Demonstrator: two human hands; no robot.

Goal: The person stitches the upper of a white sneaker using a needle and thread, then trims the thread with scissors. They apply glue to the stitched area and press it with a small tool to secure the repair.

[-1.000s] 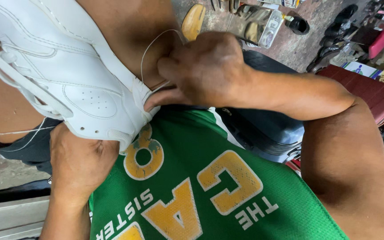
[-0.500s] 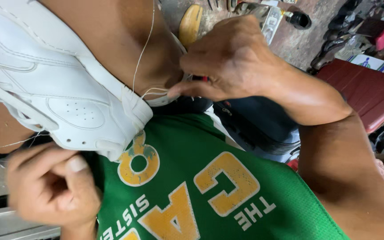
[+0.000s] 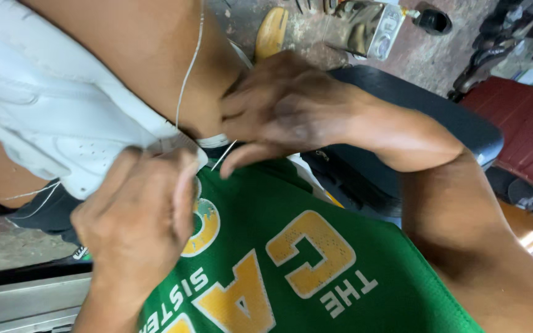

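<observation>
Pinching white thread [image 3: 187, 74], both hands' fingers [image 3: 183, 179] meet at white shoe [image 3: 50, 117].

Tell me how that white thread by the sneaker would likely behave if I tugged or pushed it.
The thread looks very thin and curves loosely, so it is probably floppy and nearly weightless. Pushed, it would likely just bend. Tugged, it should pull taut between the right hand and the white sneaker, and might slip through fingers.

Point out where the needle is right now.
In the head view the needle sits just left of centre, a thin sliver between the right hand and left hand, beside the white shoe toe, above the green shirt.
</observation>
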